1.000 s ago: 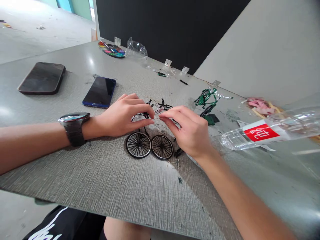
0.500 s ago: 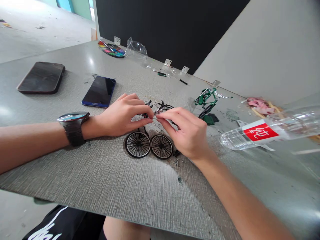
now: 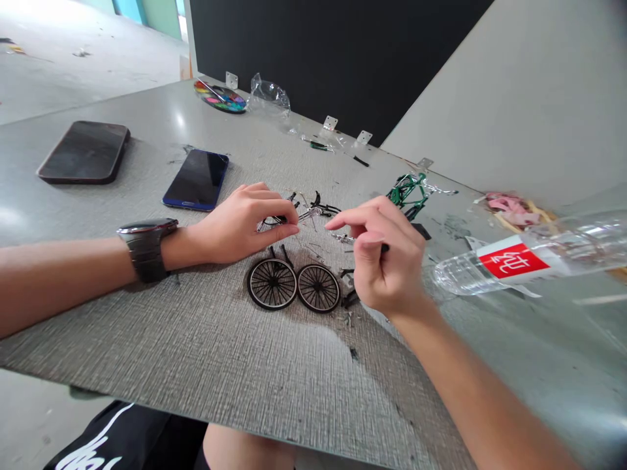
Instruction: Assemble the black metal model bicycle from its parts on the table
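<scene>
- Silver bicycle part lies between the hands, toward the counter's far edge from the two wheels; long axis runs rightward from the left fingertips, tilting slightly to that far edge.
- Left hand is nearer, its fingertips right at the part's end; right hand stands apart.
- Left: palm down, thumb and forefinger almost meeting; grip on the part unclear.
- Right: forefinger pointing left, other fingers curled; dark bit beside thumb, whether held unclear.
</scene>
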{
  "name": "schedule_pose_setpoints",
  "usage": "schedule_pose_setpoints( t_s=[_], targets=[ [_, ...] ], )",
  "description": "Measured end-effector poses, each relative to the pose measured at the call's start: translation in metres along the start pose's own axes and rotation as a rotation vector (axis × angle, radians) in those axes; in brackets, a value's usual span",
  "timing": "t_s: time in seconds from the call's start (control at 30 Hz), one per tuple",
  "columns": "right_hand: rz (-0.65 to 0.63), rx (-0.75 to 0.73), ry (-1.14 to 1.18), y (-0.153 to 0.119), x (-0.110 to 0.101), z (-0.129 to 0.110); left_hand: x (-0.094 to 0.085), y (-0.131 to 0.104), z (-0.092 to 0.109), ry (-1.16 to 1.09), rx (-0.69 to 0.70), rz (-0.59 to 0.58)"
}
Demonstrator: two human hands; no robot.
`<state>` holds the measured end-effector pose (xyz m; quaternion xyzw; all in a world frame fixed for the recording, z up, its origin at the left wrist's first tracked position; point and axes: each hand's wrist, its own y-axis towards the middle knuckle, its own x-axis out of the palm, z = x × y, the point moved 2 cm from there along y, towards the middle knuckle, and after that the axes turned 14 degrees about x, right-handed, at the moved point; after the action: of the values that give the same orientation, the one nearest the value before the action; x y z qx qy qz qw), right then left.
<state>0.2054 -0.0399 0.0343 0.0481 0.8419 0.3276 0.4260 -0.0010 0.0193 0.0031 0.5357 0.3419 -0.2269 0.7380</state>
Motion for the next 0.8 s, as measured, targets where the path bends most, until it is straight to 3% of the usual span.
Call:
schedule_pose_setpoints(
  t_s=[0.13,0.27,0.47,0.8],
  targets=[
    [-0.114,-0.009,-0.059,0.001,0.0,-0.003,-0.001,0.0,-0.001,-0.028,-0.035,0.031],
    [-0.15,0.025,-0.114,0.003,0.003,-0.003,-0.002,0.0,0.0,-0.032,-0.044,0.041],
    [-0.394,0.149,-0.177,0.002,0.018,0.009,-0.001,0.0,0.0,-0.019,-0.016,0.013],
    [-0.478,0.124,-0.202,-0.004,0.024,0.005,0.001,-0.003,0.003,-0.041,0.09,-0.102]
  ],
)
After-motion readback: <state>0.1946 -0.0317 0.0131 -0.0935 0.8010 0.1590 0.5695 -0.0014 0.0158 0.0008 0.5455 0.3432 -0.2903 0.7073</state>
